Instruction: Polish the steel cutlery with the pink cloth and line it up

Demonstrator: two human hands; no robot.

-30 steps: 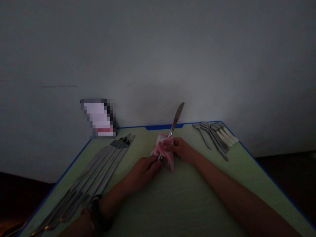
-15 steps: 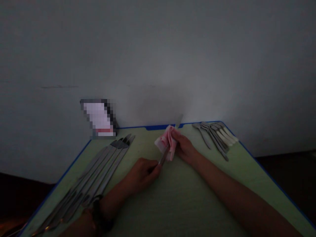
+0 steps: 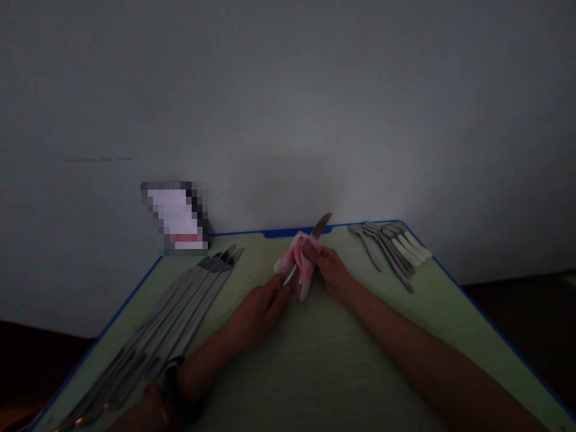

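A table knife is held above the middle of the table, its blade pointing up and away toward the wall. My left hand is closed around the knife's handle. In my right hand is a pink and white cloth, folded around the middle of the knife and pinched there by the thumb. The blade's tip sticks out beyond the cloth. The right fingers behind the cloth are hidden.
Long metal knives lie in a row on the left of the green table. Spoons and white-handled cutlery lie at the back right. A blurred-out phone-like device leans against the wall.
The blade has turned, showing more of its flat side. My left hand has shifted slightly left on the handle, and the cloth has moved a little left and changed its folds.
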